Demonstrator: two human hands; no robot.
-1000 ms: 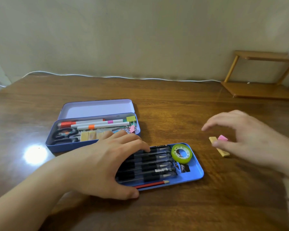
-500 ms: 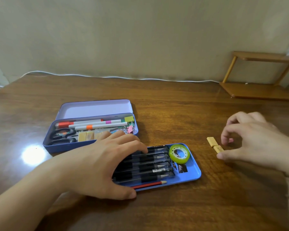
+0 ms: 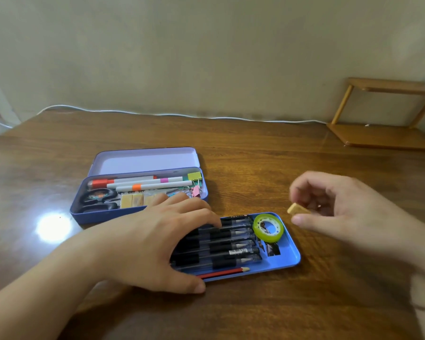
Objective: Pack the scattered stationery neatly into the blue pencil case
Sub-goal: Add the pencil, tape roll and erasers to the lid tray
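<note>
- The right hand [image 3: 349, 212] hovers above the desk [image 3: 255, 153], its fingers [image 3: 302, 190] and thumb pinched on a small tan eraser [image 3: 298, 209] just right of the blue tray [image 3: 291, 260].
- The left hand [image 3: 155, 239] lies flat across the black pens [image 3: 231, 244] in that tray, fingers straight and slightly spread, pressing rather than gripping.
- The blue pencil case [image 3: 138, 212] stands open behind the tray, holding markers [image 3: 142, 184], scissors [image 3: 97, 201], tan erasers [image 3: 133, 200] and binder clips [image 3: 195, 191]; a green tape roll [image 3: 268, 228] sits at the tray's right end and a red pencil [image 3: 222, 273] along its near edge.
- To do this step well, the eraser probably belongs beside the other erasers in the case, or in the bare corner below the tape roll; it should go in flat so nothing rides up under the lid (the left hand ought to keep the pens from rolling meanwhile).
- Half a second earlier the tan piece lay on the desk under the right fingertips; now it is lifted clear and carried nearer the tray.
- The pink piece seen a second ago is no longer visible; whether it is inside the right hand cannot be told.
- The left hand has not moved.
</note>
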